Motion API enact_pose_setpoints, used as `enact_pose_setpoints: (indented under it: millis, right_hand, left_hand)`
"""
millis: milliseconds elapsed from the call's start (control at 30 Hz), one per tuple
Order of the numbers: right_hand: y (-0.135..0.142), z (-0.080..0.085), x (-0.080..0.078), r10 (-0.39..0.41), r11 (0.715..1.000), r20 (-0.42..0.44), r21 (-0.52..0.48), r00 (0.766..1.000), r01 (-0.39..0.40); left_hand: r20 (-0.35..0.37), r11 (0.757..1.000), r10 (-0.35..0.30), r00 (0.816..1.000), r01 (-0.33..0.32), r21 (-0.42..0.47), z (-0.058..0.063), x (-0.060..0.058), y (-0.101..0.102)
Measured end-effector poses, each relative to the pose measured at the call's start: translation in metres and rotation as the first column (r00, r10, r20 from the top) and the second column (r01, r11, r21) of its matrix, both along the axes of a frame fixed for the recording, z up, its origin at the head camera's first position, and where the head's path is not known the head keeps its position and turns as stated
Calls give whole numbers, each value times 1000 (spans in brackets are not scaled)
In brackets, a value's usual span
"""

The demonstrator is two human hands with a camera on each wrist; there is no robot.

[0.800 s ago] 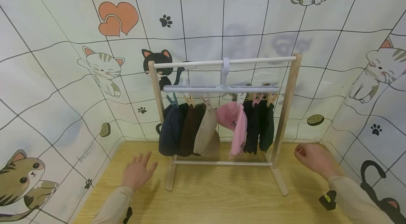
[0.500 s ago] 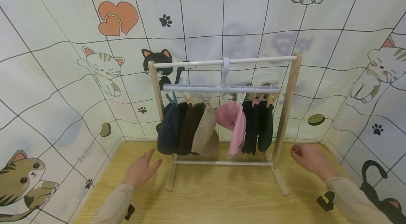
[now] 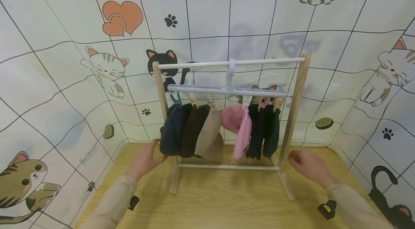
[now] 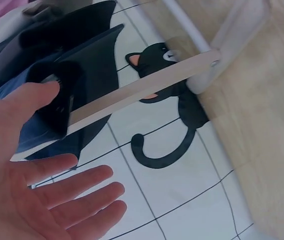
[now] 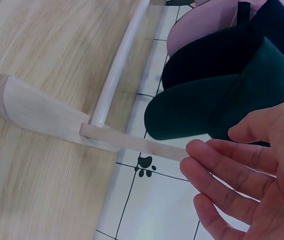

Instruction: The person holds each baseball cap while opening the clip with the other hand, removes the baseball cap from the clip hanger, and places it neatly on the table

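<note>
A lavender clip hanger [image 3: 207, 90] hangs from the top bar of a small wooden rack [image 3: 294, 113]. Clothespins hold several caps beneath it: a navy cap [image 3: 172, 135], a brown cap [image 3: 191, 135], a beige cap [image 3: 208, 137], a pink cap [image 3: 245, 131], a black cap [image 3: 256, 131] and a dark green cap [image 3: 271, 133]. My left hand [image 3: 144, 160] is at the navy cap, its thumb overlapping the edge in the left wrist view, the other fingers extended and spread. Beside the right upright, my right hand [image 3: 309, 166] has loosely bent fingers around nothing, near the green cap [image 5: 191, 110].
The rack stands on a wooden tabletop [image 3: 227, 196], with a white crossbar [image 3: 227, 166] low between its legs. A cat-printed white sheet [image 3: 207, 13] rises behind and at both sides. Black straps with small devices are on both wrists.
My left hand has moved right and forward until its fingertips reach the navy cap. The right hand has shifted left toward the right upright. The hanger and caps have turned slightly.
</note>
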State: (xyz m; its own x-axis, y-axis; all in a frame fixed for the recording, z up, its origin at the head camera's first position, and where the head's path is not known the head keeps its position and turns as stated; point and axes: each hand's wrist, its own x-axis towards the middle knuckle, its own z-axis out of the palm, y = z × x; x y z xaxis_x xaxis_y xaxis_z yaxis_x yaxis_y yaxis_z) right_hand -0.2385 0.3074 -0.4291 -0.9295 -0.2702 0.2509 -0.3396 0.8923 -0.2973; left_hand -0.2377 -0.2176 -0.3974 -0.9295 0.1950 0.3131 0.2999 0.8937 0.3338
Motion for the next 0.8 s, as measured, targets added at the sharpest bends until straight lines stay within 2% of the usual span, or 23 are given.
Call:
enact_pose_setpoints:
  millis: [167, 433, 633, 800]
  right_hand:
    - [-6, 5, 4, 14, 1000, -4, 7, 1000, -14]
    - [-14, 9, 6, 48, 998, -33, 30, 998, -47]
    - [-17, 9, 7, 57, 998, -50, 22, 997, -56]
    - [-18, 10, 8, 55, 998, -45, 8, 997, -55]
  left_hand:
    - [44, 998, -52, 998, 51, 26, 15, -6, 0]
    - [125, 991, -130, 984, 123, 55, 35, -13, 6]
    - [167, 984, -139, 976, 117, 134, 44, -17, 12]
    - [113, 960, -188, 976, 158, 232, 51, -21, 19]
